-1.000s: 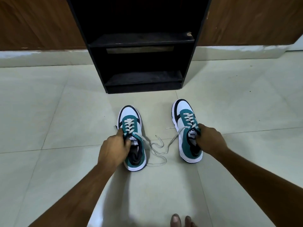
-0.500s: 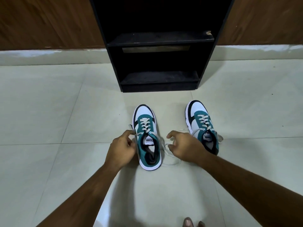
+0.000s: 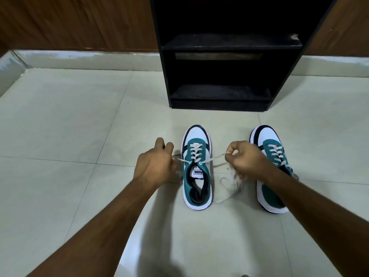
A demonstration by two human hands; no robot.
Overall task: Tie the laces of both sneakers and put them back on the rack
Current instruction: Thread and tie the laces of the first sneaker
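Note:
Two teal, white and black sneakers stand on the tiled floor, toes toward the rack. The left sneaker point(image 3: 196, 168) has both white lace ends pulled out sideways and taut. My left hand point(image 3: 156, 162) pinches the left lace end just left of the shoe. My right hand point(image 3: 244, 158) pinches the right lace end point(image 3: 214, 157), and loose lace point(image 3: 227, 188) trails on the floor below it. The right sneaker point(image 3: 269, 154) stands beside my right forearm, partly hidden by it, its laces loose.
A black shoe rack point(image 3: 227, 47) with two bare shelves stands against the wood-panelled wall point(image 3: 75, 23), a short way beyond the sneakers. Pale floor tiles point(image 3: 60, 116) spread all around. A low white skirting point(image 3: 79, 58) runs along the wall.
Both hands let go of the sneakers' tongues, moved to the left sneaker and took hold of its lace ends, pulling them outward. The view has shifted, so the rack sits further right.

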